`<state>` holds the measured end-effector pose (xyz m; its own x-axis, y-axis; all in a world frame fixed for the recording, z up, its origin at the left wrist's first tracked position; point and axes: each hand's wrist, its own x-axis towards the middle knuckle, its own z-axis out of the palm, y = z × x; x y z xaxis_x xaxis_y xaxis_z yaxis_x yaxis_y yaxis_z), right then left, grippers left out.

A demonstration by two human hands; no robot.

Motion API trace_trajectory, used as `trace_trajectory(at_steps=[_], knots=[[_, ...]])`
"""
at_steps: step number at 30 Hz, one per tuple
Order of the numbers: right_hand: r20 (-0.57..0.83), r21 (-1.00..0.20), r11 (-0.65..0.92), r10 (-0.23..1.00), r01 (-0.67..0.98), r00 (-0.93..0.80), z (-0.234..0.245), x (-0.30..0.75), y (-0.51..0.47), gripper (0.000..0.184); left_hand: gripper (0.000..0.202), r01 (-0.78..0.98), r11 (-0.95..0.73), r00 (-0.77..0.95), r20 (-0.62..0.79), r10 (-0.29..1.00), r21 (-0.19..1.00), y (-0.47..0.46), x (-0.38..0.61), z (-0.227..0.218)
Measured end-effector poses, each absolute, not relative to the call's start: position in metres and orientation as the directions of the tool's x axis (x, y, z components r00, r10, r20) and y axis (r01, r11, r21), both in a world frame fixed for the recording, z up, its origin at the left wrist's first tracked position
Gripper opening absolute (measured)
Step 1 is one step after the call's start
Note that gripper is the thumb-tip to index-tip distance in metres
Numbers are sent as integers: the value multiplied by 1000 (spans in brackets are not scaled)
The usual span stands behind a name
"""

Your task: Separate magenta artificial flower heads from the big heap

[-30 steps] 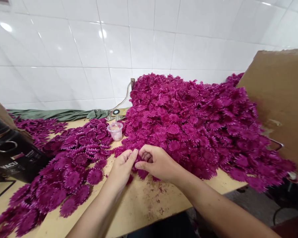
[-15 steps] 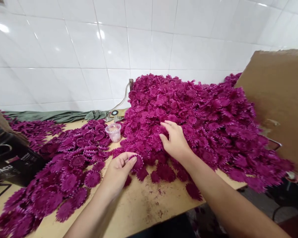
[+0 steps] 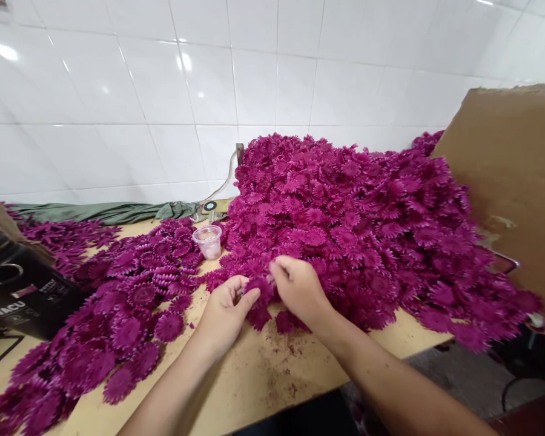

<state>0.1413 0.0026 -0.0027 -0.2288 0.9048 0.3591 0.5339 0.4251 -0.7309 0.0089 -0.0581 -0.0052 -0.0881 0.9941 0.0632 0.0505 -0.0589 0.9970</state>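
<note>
While left hand (image 3: 229,306) pinches magenta flower (image 3: 263,289) in grip, right hand (image 3: 300,287) has returned beside it; right grip unclear.

Workshop, probably; heaped flowers (image 3: 358,212).

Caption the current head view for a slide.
Left hand pinches a magenta flower, right hand close beside it, before a large heap of similar flowers.

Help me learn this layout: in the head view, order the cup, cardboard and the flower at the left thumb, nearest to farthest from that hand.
1. Flower: at the left hand, by its thumb.
2. Cup: beyond that hand, slightly left.
3. Cardboard: far right, past the big flower pile.
</note>
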Motion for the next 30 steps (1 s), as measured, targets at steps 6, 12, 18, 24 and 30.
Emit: trace_trajectory(at_steps=[6, 12, 18, 24, 30], knots=[[545, -663, 430, 839, 613, 2, 8, 159, 26, 27, 34, 62, -17, -157, 27, 987, 998, -54, 6, -11], [351, -718, 523, 842, 460, -410, 8, 139, -16, 16, 43, -49, 66, -192, -75, 978, 997, -43, 2, -16], [310, -828, 419, 896, 373, -318, -2, 130, -9, 9, 41, 12, 10, -68, -9, 998, 1000, -52, 7, -10], [460, -760, 373, 887, 533, 35, 18, 156, 30, 23, 38, 85, -46, -96, 54, 994, 995, -60, 1, -8], [475, -650, 549, 833, 525, -283, 22, 149, 2, 16, 37, -133, 25, -194, -51, 980, 991, -48, -1, -10]])
